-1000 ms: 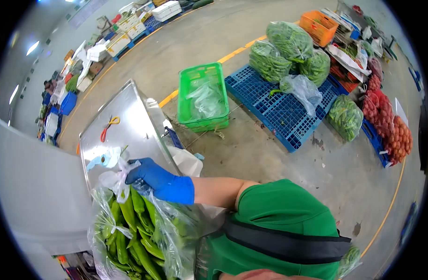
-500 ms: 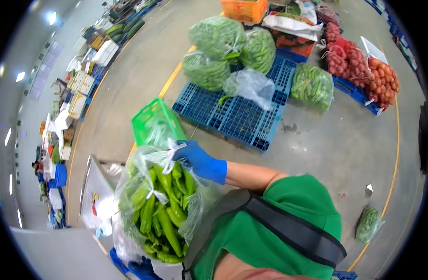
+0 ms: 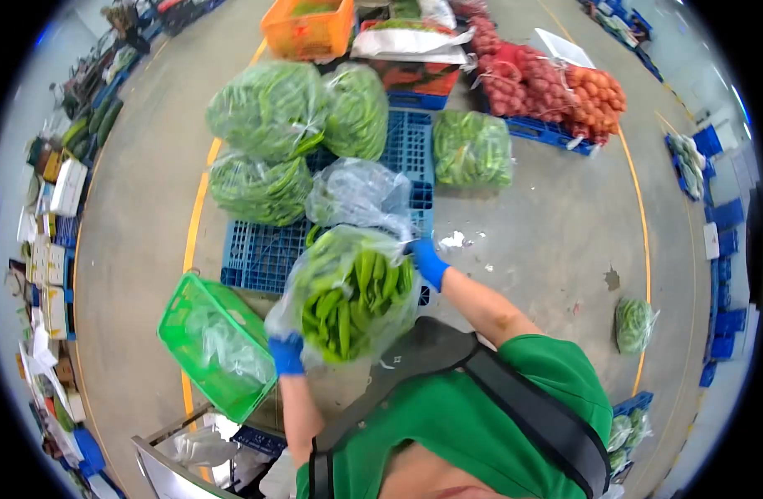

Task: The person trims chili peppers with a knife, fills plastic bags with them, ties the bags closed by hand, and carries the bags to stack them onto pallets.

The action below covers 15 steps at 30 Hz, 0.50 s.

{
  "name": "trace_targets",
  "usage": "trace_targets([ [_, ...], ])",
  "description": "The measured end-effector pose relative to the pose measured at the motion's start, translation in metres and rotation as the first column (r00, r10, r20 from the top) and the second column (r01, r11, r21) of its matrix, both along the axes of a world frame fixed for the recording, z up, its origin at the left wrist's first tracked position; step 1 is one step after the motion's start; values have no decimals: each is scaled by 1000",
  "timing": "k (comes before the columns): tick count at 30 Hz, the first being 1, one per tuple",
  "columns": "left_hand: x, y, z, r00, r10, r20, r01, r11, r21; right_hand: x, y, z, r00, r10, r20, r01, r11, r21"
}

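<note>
In front of my chest hangs a clear plastic bag of long green peppers [image 3: 352, 299], its mouth turned toward me and the peppers showing through it. My left hand [image 3: 287, 353], in a blue glove, is closed on the bag's lower left side. On the upper right edge of the bag, my blue-gloved right hand [image 3: 430, 263] is closed too; its fingertips are partly hidden by the plastic. Just beyond the bag, a blue pallet [image 3: 261, 254] bears a loose, crumpled clear plastic bag [image 3: 361, 195] and several full bags of green vegetables [image 3: 269, 108].
A green crate [image 3: 178, 333] with plastic inside stands at left, above a metal-edged table or scale [image 3: 169, 470]. Another bag of green peppers [image 3: 473, 150] lies right of the pallet. Mesh sacks of onions [image 3: 594, 100] and an orange crate [image 3: 307, 29] are farther back.
The bag of peppers has moved from beside the metal surface at left to the near edge of the pallet. My left hand has come up with it, and the view has turned.
</note>
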<state>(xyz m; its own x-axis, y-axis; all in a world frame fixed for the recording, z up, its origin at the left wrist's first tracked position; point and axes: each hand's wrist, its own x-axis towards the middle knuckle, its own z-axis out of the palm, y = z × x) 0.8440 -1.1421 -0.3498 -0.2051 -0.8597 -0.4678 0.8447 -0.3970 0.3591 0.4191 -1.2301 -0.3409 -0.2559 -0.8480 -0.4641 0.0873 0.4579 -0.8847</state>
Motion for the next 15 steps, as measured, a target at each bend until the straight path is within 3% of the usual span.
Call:
trace_targets([
  [2, -27, -71, -57, 963, -9, 269, 74, 970, -233, -38, -43, -109, 993, 77, -84, -78, 997, -8],
  [4, -48, -139, -88, 997, 42, -64, -32, 988, 150, -19, -65, -58, 974, -203, -102, 196, 978, -72],
  [5, -91, -180, -25, 903, 47, 428, -259, 853, 454, -53, -104, -113, 947, -139, -288, 112, 988, -108],
  [6, -91, -204, -28, 432, 107, 896, -108, 992, -66, -64, -135, -70, 975, -107, -193, 89, 991, -97],
  [7, -87, -216, -36, -147, 404, 903, 365, 871, -330, -88, -167, -87, 959, -88, -268, 97, 995, 20],
  [8, -88, -230, -27, 69, 253, 965, 240, 935, -262, -99, -186, -80, 982, -130, -137, 146, 983, 109],
  [10, -91, -247, -13, 529, 4, 849, 38, 999, -28, -133, -218, -101, 975, -216, -56, 223, 945, 241],
  [12, -65, -222, -103, 352, -106, 930, 86, 993, 80, -133, -239, -118, 972, -111, -206, 145, 977, 158],
  [13, -82, -196, -104, 173, -77, 982, 66, 996, 66, -131, -249, -125, 960, -59, -274, 89, 991, 101],
  [14, -102, -176, -80, 42, -166, 985, 101, 982, 162, -132, -254, -130, 938, -21, -345, 39, 998, 43],
  [15, -123, -156, -54, -91, -249, 964, 126, 957, 259, -138, -252, -144, 818, 284, -500, -251, 959, 134],
])
